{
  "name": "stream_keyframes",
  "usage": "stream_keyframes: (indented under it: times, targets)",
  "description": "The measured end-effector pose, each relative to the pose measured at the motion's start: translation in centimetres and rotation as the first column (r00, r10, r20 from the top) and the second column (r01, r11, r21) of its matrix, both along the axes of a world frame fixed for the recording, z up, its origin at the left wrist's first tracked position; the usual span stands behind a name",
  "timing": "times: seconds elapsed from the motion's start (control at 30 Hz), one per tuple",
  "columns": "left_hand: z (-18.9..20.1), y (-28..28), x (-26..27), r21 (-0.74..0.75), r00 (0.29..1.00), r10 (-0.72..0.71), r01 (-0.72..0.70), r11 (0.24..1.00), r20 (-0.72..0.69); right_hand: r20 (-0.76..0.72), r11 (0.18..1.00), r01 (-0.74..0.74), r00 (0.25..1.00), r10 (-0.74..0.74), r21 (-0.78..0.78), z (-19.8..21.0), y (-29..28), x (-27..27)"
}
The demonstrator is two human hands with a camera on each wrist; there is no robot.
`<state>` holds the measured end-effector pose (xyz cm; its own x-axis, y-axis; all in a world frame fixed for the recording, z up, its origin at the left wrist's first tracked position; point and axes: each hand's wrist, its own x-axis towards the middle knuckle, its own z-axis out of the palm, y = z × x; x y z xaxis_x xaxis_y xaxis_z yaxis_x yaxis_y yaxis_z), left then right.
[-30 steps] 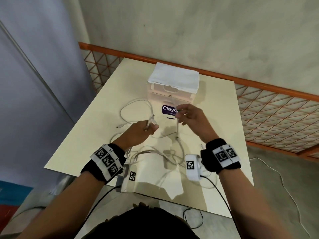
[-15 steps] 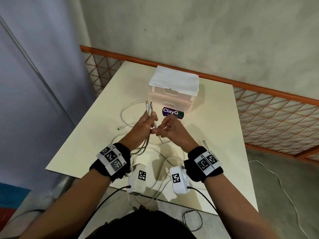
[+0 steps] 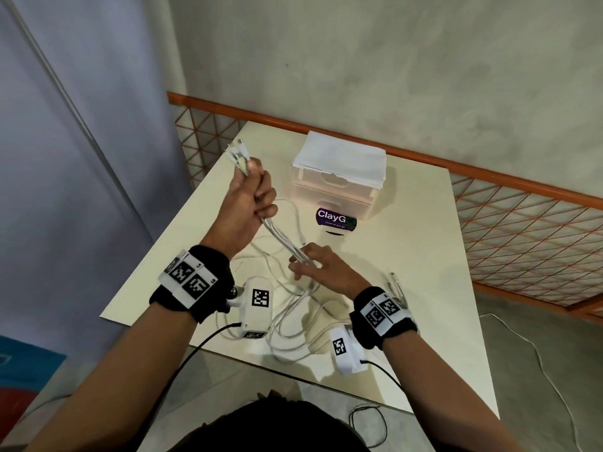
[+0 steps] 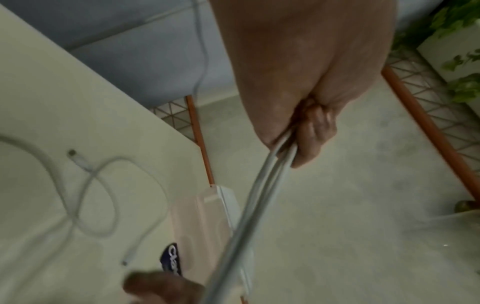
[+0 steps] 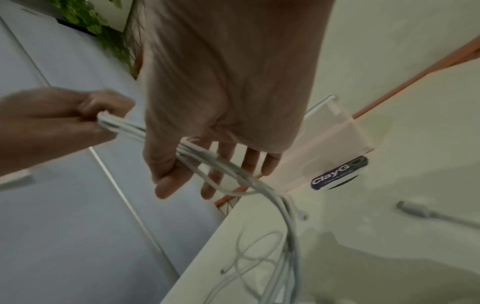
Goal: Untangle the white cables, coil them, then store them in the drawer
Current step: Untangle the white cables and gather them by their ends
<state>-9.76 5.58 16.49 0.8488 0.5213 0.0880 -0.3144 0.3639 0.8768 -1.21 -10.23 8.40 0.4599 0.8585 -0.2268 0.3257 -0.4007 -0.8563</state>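
The left hand (image 3: 248, 203) is raised above the counter (image 3: 408, 288), its fingers curled tightly into a fist round a bundle of white cables (image 3: 287, 244), whose plug ends stick up out of the top of the fist. From the underside of that fist the cables run taut, down and to the right, to the right hand (image 3: 323, 269), which hovers lower and closer to the person. The right hand's fingers are spread and nearly straight, with the bundle passing between thumb and fingers; whether the thumb pinches it cannot be told. Below the right hand the rest of the cables trail in loose, overlapping loops on the counter between the two wrists. Beyond both hands, toward the wall, stands a small translucent drawer unit (image 3: 336, 187) with both drawers closed and a white cloth (image 3: 339, 158) on top; a purple ClayGo sticker (image 3: 336, 218) lies just in front of it.
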Motion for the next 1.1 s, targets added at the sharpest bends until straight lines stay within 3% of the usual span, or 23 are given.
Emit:
stream_keyframes:
  times: [0.1, 0.2, 0.27, 0.33, 0.4, 0.47, 0.5, 0.63, 0.8, 1.0, 1.1]
  targets:
    - [-1.2, -0.7, -0.8, 0.216, 0.992, 0.079, -0.057, 0.975, -0.094, 0.168, 0.996, 0.015, 0.986, 0.0, -0.084, -0.5, -0.5, 1.7]
    - [-1.5, -1.3, -1.4, 0.409, 0.976, 0.133, -0.053, 0.911, -0.17, 0.516, 0.976, 0.108, 0.857, 0.007, -0.192, -0.9, -1.0, 3.1]
    - [-1.4, -0.6, -2.0, 0.519, 0.969, 0.168, -0.051, 0.853, -0.181, 0.564, 0.962, 0.213, 0.822, -0.084, -0.168, -0.8, -2.0, 3.9]
    - [-1.7, 0.4, -2.4, 0.628, 0.954, 0.172, 0.022, 0.778, -0.246, 0.395, 0.974, 0.191, 0.909, -0.131, -0.118, -0.2, -2.8, 4.6]
    - [-2.3, 0.5, -2.4, 0.657, 0.9, 0.08, 0.249, 0.712, -0.428, 0.137, 0.995, 0.089, 0.987, -0.081, -0.051, 1.3, -2.7, 4.3]
    - [-3.2, -0.4, -1.9, 0.624, 0.795, 0.026, 0.454, 0.636, -0.606, 0.056, 0.999, 0.033, 0.998, -0.034, 0.021, 3.3, -1.9, 3.4]
    - [-3.7, -0.8, -1.6, 0.642, 0.768, 0.063, 0.484, 0.594, -0.637, 0.061, 0.999, 0.022, 0.998, -0.024, 0.045, 4.2, -1.4, 3.1]
    - [-3.5, -1.0, -1.2, 0.753, 0.807, 0.176, 0.414, 0.513, -0.563, 0.054, 0.995, 0.034, 0.998, -0.039, 0.095, 6.2, -0.8, 2.8]
    - [-1.4, 0.4, -1.5, 0.88, 0.866, 0.304, 0.264, 0.395, -0.396, 0.025, 0.996, 0.054, 0.998, -0.056, 0.076, 5.6, -1.5, 3.1]
    - [0.4, 0.1, -2.2, 0.92, 0.886, 0.419, 0.021, 0.39, -0.198, 0.097, 0.997, 0.075, 0.992, -0.078, 0.027, 3.4, -1.4, 4.3]
    - [0.8, 0.9, -2.7, 0.883, 0.834, 0.539, -0.159, 0.442, -0.119, 0.112, 0.988, 0.116, 0.988, -0.105, -0.1, 1.8, -2.2, 5.2]
